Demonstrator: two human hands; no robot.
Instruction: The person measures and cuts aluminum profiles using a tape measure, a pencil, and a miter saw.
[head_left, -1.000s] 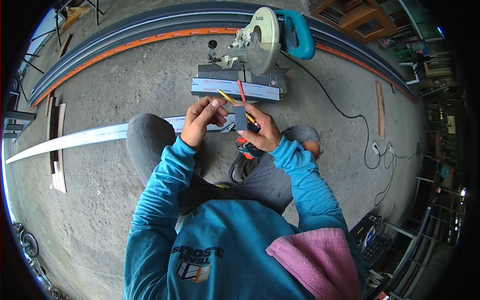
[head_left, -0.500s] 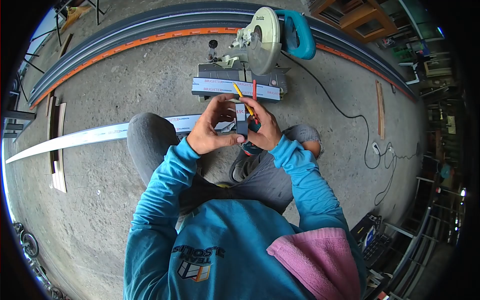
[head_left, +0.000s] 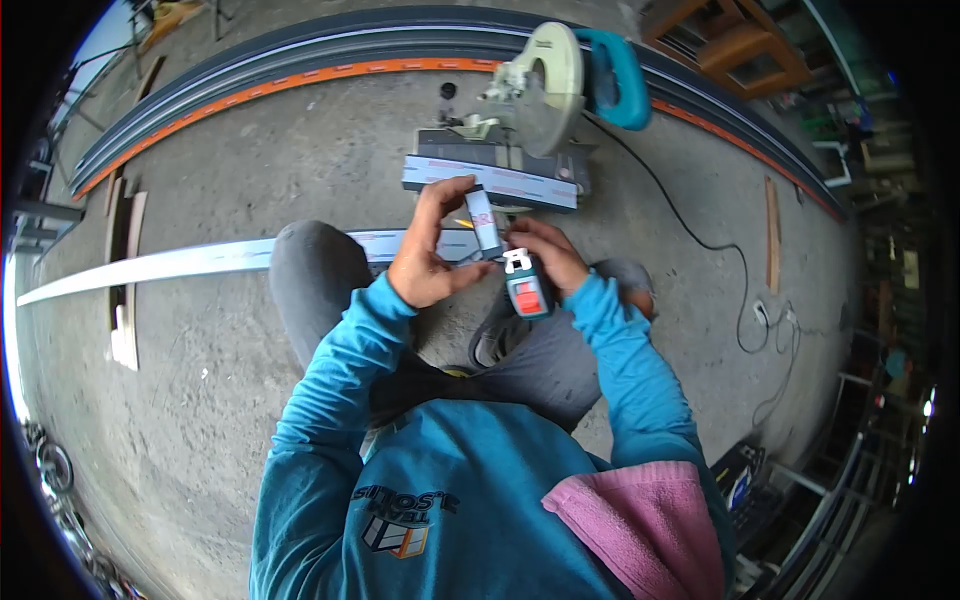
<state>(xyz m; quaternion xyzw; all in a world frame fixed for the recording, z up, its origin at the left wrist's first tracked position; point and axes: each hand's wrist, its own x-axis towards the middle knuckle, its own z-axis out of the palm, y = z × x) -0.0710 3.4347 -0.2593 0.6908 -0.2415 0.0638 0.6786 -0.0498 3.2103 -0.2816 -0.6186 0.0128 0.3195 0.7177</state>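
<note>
Left hand (head_left: 432,255): gripped a short profile offcut (head_left: 484,222).
Right hand (head_left: 547,256): closed on offcut's lower end, fingertips hidden.
Tape measure (head_left: 527,288): partly covered.

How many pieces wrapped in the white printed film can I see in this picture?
3: a short piece in the left hand, one on the miter saw base, and a long strip on the floor. Others may be hidden.

head cam | worn on head, faces steeply down and forward | close over both arms (fisheye, dark corners) | single view
</note>
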